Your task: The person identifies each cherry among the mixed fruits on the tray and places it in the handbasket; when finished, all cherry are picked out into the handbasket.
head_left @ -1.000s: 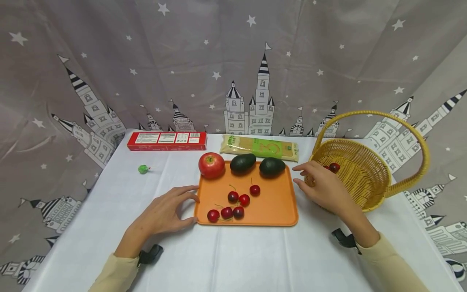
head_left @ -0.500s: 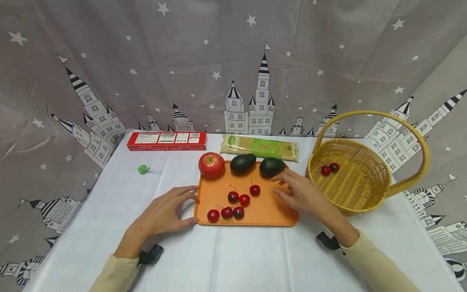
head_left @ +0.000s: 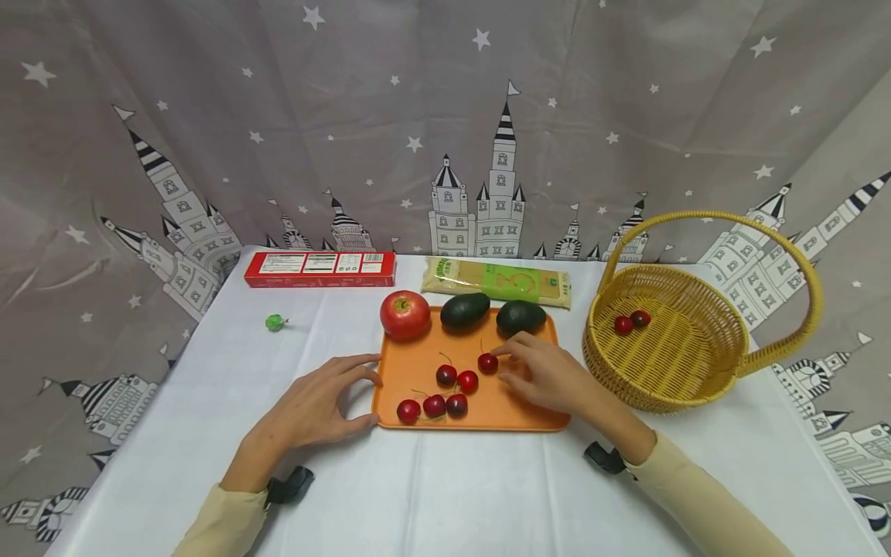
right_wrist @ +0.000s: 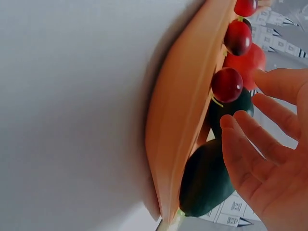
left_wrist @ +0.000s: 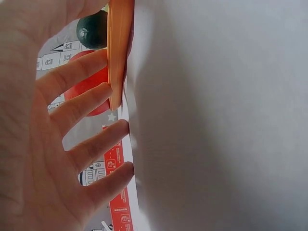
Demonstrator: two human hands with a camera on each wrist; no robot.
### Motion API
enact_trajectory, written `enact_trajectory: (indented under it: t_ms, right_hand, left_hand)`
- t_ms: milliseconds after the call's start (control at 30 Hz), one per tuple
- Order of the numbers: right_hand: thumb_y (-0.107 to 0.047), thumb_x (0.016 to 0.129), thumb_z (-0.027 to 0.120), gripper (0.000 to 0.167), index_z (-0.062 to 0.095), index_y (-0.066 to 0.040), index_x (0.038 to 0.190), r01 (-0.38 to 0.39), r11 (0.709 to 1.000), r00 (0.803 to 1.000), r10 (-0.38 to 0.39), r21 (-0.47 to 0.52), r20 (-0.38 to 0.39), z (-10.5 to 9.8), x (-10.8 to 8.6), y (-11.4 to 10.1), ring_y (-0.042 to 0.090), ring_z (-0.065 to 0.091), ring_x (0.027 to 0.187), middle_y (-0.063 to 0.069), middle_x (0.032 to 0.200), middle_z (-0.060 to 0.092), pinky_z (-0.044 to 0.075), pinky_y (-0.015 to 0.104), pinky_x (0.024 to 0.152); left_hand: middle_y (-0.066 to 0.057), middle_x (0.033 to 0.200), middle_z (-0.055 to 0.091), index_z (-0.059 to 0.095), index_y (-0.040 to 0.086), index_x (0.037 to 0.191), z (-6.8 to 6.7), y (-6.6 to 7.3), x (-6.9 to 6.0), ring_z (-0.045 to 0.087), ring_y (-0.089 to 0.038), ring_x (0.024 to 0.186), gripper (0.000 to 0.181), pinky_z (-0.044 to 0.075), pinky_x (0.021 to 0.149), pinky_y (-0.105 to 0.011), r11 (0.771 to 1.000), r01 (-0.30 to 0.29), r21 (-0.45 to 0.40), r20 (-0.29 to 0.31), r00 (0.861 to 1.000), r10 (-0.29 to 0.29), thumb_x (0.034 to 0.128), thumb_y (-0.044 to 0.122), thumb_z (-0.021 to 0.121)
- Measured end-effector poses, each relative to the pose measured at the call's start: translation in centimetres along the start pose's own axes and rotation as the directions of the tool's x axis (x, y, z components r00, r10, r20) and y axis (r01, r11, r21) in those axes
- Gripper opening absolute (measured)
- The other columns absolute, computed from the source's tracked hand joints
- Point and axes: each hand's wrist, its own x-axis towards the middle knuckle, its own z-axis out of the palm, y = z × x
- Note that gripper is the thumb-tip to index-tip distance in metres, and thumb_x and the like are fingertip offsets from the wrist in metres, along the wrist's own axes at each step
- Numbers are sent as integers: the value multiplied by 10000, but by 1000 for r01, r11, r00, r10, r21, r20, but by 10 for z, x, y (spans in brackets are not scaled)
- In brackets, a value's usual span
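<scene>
a red box lies at the back, a green item in front. the left hand, fingers spread, is at the left rim of a tray bearing an apple, six cherries and two avocados. a pack lies behind. the right hand, thumb and fingers apart, is just beside the rightmost of the six. further right, a basket holds two more cherries.

Looks to me like a staged tabletop set — home, studio or lab, I can't tell. A grey curtain, printed with castles and stars, hangs behind and along both sides of a white-draped table — filling the view beyond.
</scene>
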Motion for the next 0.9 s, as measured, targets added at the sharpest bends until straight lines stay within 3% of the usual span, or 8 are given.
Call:
enact_trajectory:
  t_ms: [367,667,900]
  right_hand:
    - [-220,969,822,320,744,-190,1277,23,1000,999,-23,-2,49,7,10,-2,123,559,838,21,1162,645,518,278,729]
    - [-188,951,843,283,721,-168,1205,58,998,998,-58,8,30,11,14,-2,141,614,874,0,1131,647,572,298,784]
    - [-161,947,844,258,708,-161,1165,45,998,998,-47,35,35,12,16,-3,146,620,848,-2,1089,632,558,261,742]
  left_hand:
    - [-27,1575,585,713,311,1218,-1,2,0,555,-305,1437,461,533,1101,-601,1000,2,2,5,1000,-2,825,478,886]
    - [-19,1576,584,712,321,1212,-2,1,0,554,-297,1438,454,538,1097,-595,1000,4,0,2,1000,-4,824,481,886]
    - [-19,1576,584,712,326,1209,-1,1,0,550,-297,1444,453,535,1101,-595,1000,11,0,6,1000,-11,822,483,888]
